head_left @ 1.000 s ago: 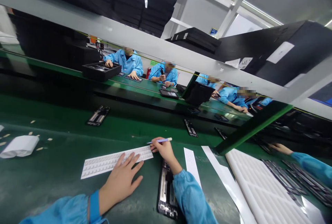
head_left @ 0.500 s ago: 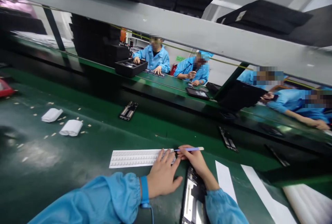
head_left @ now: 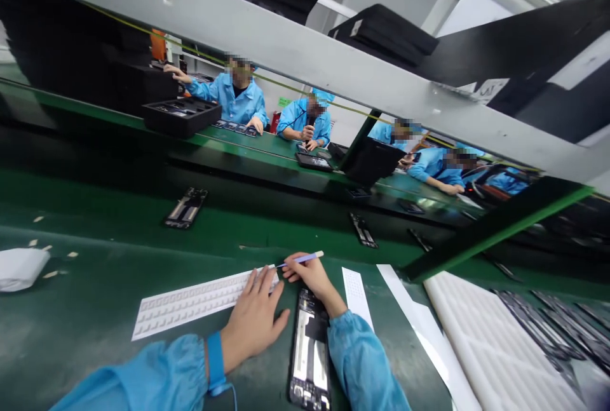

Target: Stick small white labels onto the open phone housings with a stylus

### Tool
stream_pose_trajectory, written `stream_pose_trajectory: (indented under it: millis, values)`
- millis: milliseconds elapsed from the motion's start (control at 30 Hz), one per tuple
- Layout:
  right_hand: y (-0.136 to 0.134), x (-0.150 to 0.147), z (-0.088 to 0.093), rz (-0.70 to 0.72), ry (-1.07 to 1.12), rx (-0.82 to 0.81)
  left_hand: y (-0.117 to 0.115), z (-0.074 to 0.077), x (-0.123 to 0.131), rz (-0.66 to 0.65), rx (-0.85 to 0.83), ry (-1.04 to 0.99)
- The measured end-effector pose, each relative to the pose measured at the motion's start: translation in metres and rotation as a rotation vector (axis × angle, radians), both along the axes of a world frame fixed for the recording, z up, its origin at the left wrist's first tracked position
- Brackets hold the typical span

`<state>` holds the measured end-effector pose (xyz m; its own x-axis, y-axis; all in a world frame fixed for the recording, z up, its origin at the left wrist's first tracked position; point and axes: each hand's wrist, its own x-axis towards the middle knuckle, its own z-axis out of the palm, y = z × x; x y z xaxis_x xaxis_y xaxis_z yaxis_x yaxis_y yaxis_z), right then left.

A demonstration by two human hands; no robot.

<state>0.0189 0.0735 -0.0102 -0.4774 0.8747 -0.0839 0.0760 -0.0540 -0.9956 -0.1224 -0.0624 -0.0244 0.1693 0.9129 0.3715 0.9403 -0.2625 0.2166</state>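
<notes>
My left hand (head_left: 255,319) lies flat with its fingers extended on the right end of a white sheet of small grey stickers (head_left: 185,303), pressing it to the bench. A blue wrist strap with a cord circles that wrist. My right hand (head_left: 307,274) pinches a slim lilac stick-like tool (head_left: 305,258) with a pale end. The tool's thin tip points left, at the sheet's upper right corner; whether it touches cannot be told. Below my right hand is an opened phone body (head_left: 309,354), black with silvery panels, partly under the wrist.
Phone frames (head_left: 187,208) lie along the green channel beyond the bench. White strips (head_left: 357,296) and a ribbed white foam tray (head_left: 495,335) are at right, with several dark phone parts (head_left: 548,322) beyond. White wrapping (head_left: 21,268) sits at left. Co-workers in blue work across the line.
The view has swung to the right, so the bench and hands appear farther left and the foam tray shows more. Both hands keep their places at the sheet. One co-worker's hand has lifted from the black box.
</notes>
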Motion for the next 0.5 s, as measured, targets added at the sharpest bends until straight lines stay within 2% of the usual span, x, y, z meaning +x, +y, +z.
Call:
stream_pose_trajectory:
  millis: [333, 500]
  values:
    - [-0.0007, -0.0008, -0.0015, 0.019, 0.020, 0.013, 0.0010, -0.0019, -0.0004, 0.004, 0.005, 0.063]
    - [-0.0006, -0.0021, -0.0010, 0.037, 0.009, 0.032, 0.0010, -0.0027, -0.0008, -0.004, 0.024, 0.032]
